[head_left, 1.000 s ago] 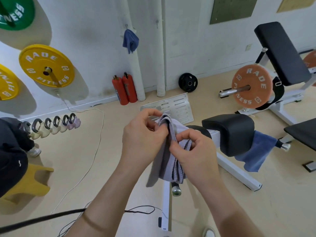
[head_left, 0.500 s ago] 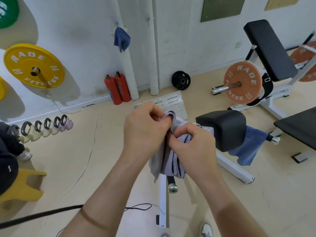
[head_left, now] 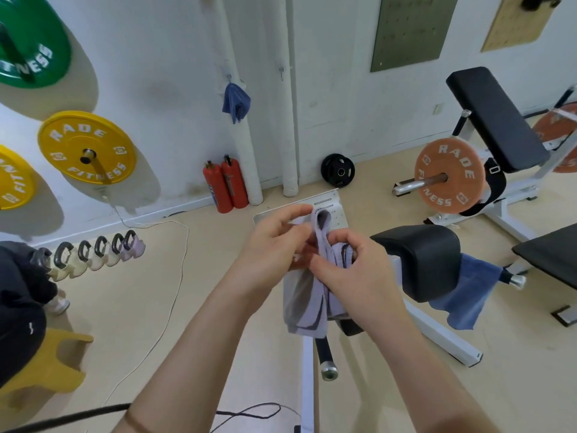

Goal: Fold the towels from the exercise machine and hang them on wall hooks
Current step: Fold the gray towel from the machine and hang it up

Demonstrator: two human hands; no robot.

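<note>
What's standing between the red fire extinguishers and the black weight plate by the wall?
Two white padded pipes running up the wall, shown in the head view.

I see a pale lilac cloth towel [head_left: 304,304] edged with a dark stripe. One blue folded towel [head_left: 236,102] and a second blue towel [head_left: 465,295] are solid mid-blue. The round green weight plate [head_left: 31,42], yellow weight plate [head_left: 103,142] and orange weight plate [head_left: 452,198] carry white lettering; two fire extinguishers [head_left: 232,182] are red.

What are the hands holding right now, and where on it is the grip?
A folded lilac towel, by its top: left hand pinches the looped upper end, right hand grips just below; the rest hangs free.
</note>
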